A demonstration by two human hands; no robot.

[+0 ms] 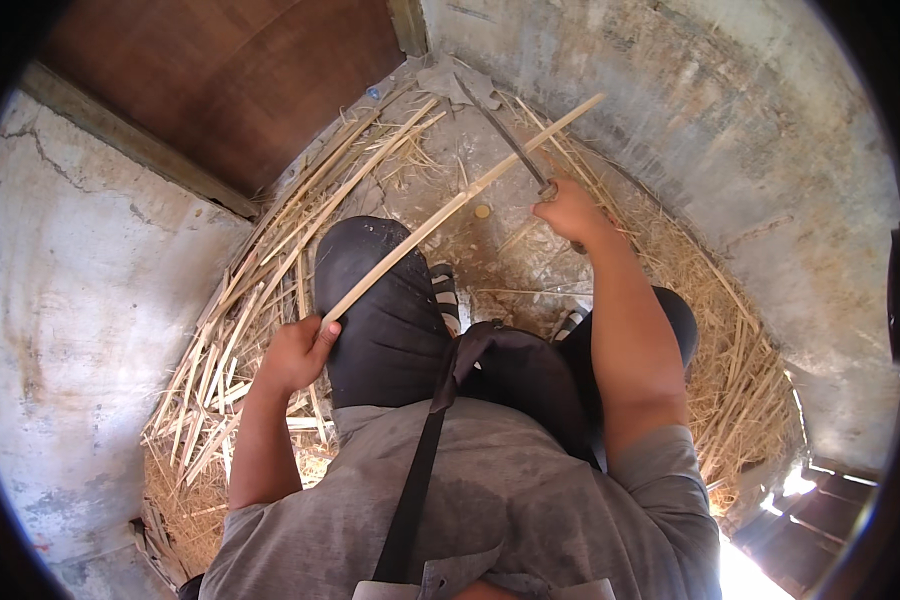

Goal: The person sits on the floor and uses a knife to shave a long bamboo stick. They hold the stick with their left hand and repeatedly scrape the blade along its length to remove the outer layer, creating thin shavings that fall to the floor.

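Observation:
My left hand (300,354) is closed round the near end of a long pale strip, which looks like split bamboo (448,210). The strip slants up over my left knee toward the far right. In my right hand (574,213) is the handle of a long, narrow-bladed knife (505,137). Its blade points away to the far left and crosses the strip near the strip's far part. Whether blade and strip touch, I cannot tell. My fingers hide most of the handle.
Many split strips (240,300) lie piled along the left wall. Fine shavings (720,400) heap up on the right. Concrete walls (730,130) close in on both sides, with a brown panel (240,80) at the far left. A grey stone (460,80) lies in the far corner.

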